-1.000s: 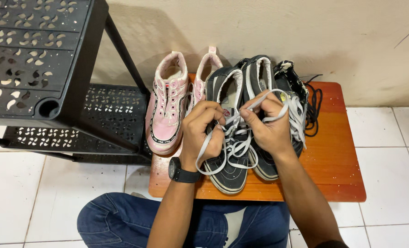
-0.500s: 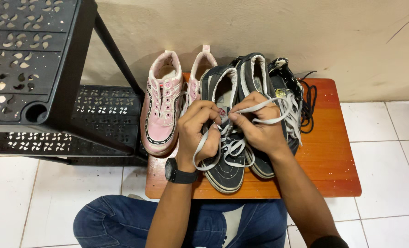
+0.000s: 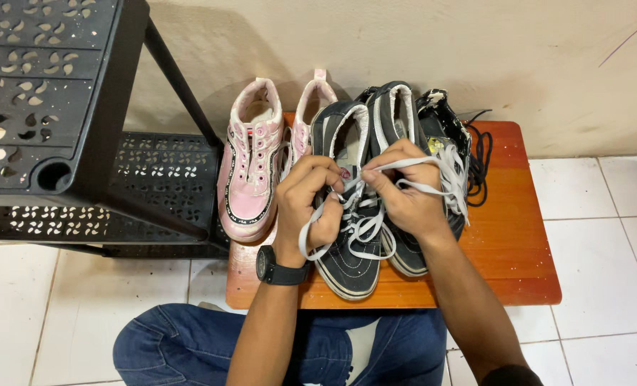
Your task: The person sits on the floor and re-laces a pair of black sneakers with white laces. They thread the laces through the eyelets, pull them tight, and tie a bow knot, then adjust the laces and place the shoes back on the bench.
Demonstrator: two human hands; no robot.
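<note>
A black high-top sneaker (image 3: 347, 268) with a white sole stands on a small orange wooden table (image 3: 508, 250). My left hand (image 3: 310, 204), with a black watch on the wrist, pinches one end of its grey-white shoelace (image 3: 365, 229) over the tongue. My right hand (image 3: 404, 193) grips the other end, which loops off to the right. Both hands meet above the shoe's eyelets. A second black sneaker (image 3: 397, 111) stands just right of the first, partly under my right hand.
A pair of pink sneakers (image 3: 252, 171) sits at the table's left edge against the wall. A third dark shoe (image 3: 443, 118) and loose black laces (image 3: 481, 161) lie at the back right. A black perforated plastic rack (image 3: 54, 100) stands to the left. White floor tiles surround the table.
My hands have drawn closer together over the sneaker's tongue, and the lace loops have shifted slightly. The view moved a little to the right.
</note>
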